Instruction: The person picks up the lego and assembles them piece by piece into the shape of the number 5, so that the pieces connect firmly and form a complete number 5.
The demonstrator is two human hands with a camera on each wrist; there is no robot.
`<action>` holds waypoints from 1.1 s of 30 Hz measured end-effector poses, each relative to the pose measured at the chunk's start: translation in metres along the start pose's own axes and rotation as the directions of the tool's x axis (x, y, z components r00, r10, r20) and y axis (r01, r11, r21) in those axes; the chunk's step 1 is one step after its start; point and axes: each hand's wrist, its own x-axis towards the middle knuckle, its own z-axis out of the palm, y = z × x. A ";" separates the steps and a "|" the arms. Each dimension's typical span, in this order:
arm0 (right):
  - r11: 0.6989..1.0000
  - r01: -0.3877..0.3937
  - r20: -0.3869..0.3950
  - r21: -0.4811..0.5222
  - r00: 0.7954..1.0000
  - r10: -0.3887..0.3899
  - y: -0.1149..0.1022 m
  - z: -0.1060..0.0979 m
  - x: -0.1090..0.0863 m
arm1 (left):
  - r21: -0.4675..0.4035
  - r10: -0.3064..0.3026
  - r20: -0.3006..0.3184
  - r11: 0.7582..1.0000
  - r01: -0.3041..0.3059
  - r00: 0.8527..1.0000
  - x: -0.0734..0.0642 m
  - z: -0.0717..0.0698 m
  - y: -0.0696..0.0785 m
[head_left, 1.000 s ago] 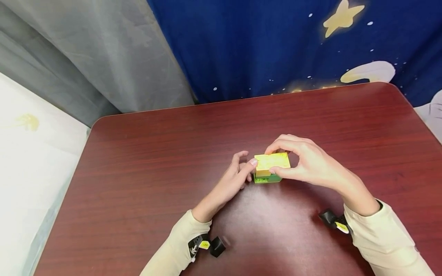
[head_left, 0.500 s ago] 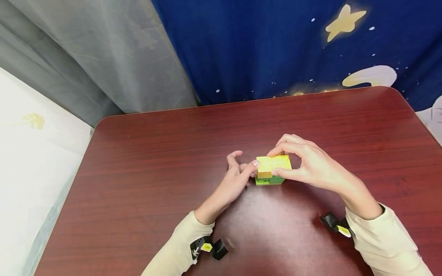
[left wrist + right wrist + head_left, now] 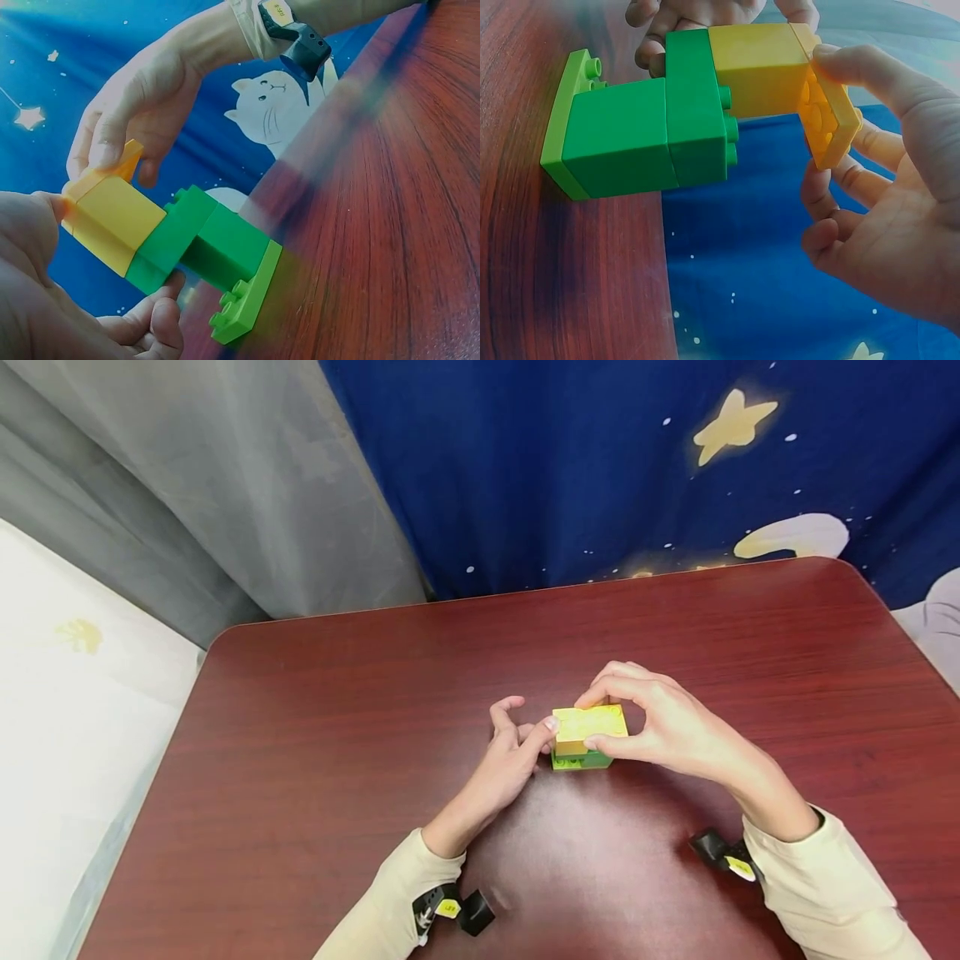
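Note:
A stack of toy building blocks stands on the table. In the right wrist view its light green studded plate [image 3: 559, 139] is at the bottom, then a green block [image 3: 619, 135], an offset green brick [image 3: 694, 105], a yellow block [image 3: 757, 71] and a thin yellow plate [image 3: 836, 124] on top. My right hand [image 3: 671, 727] pinches the yellow plate between thumb and fingers; the plate overhangs the yellow block. My left hand [image 3: 501, 768] holds the stack's left side, thumb at the yellow top edge and a finger under the overhanging green brick [image 3: 169, 244]. Its index finger is raised.
The reddish-brown table [image 3: 337, 735] spreads around the stack. A blue curtain [image 3: 540, 468] and a grey curtain [image 3: 225, 485] hang behind its far edge. Each wrist wears a black camera; the left one [image 3: 474, 912] sits low over the table.
The left index finger has lifted and drawn back from the stack. Both hands otherwise keep their places at the blocks; the head view has shifted slightly.

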 end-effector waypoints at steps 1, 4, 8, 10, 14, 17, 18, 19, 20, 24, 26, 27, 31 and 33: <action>1.000 0.000 -0.001 -0.003 1.000 0.000 0.000 0.000 0.000 | 0.005 -0.001 0.002 1.000 0.001 1.000 0.000 0.000 0.000; 1.000 -0.002 -0.004 -0.010 1.000 0.002 0.000 0.001 0.001 | 0.074 0.018 0.016 0.997 -0.019 1.000 -0.001 -0.002 -0.001; 1.000 -0.003 -0.004 -0.014 1.000 0.002 0.000 0.001 0.001 | 0.240 0.063 0.044 0.968 -0.071 0.997 -0.002 -0.005 -0.001; 1.000 -0.003 -0.005 -0.013 1.000 0.003 0.000 0.001 0.001 | 0.310 0.101 0.046 0.944 -0.110 0.994 -0.003 -0.006 -0.001; 1.000 0.000 -0.013 -0.020 1.000 -0.001 0.000 0.001 0.001 | 0.359 0.208 0.037 0.910 -0.207 0.978 -0.004 -0.008 -0.002; 1.000 -0.004 -0.015 -0.025 1.000 0.004 -0.001 0.001 0.001 | 0.358 0.291 0.032 0.890 -0.283 0.956 -0.004 -0.011 -0.001; 1.000 -0.007 -0.014 -0.027 1.000 0.006 -0.001 0.002 0.001 | 0.352 0.316 0.038 0.884 -0.309 0.948 -0.004 -0.012 -0.001; 1.000 -0.010 -0.012 -0.030 1.000 0.010 -0.001 0.002 0.001 | 0.353 0.345 0.047 0.872 -0.339 0.937 -0.004 -0.014 0.000; 0.999 -0.015 -0.011 -0.029 1.000 0.015 -0.001 0.002 0.000 | 0.356 0.372 0.065 0.858 -0.369 0.926 -0.004 -0.015 0.000; 0.999 -0.025 -0.005 -0.026 1.000 0.025 -0.001 0.003 0.000 | 0.384 0.447 0.172 0.790 -0.478 0.878 -0.004 -0.021 0.001; 0.999 -0.026 -0.005 -0.025 1.000 0.026 -0.002 0.004 -0.001 | 0.413 0.470 0.217 0.750 -0.517 0.855 -0.003 -0.022 0.001; 0.999 -0.024 -0.006 -0.026 1.000 0.024 -0.002 0.004 -0.001 | 0.421 0.479 0.230 0.736 -0.530 0.847 -0.003 -0.022 0.001; 0.999 -0.020 -0.009 -0.030 1.000 0.020 -0.001 0.004 -0.001 | 0.450 0.504 0.241 0.699 -0.556 0.829 -0.001 -0.020 -0.001; 0.999 -0.018 -0.006 -0.030 1.000 0.018 -0.001 0.004 -0.001 | 0.458 0.506 0.231 0.697 -0.552 0.831 -0.001 -0.020 -0.001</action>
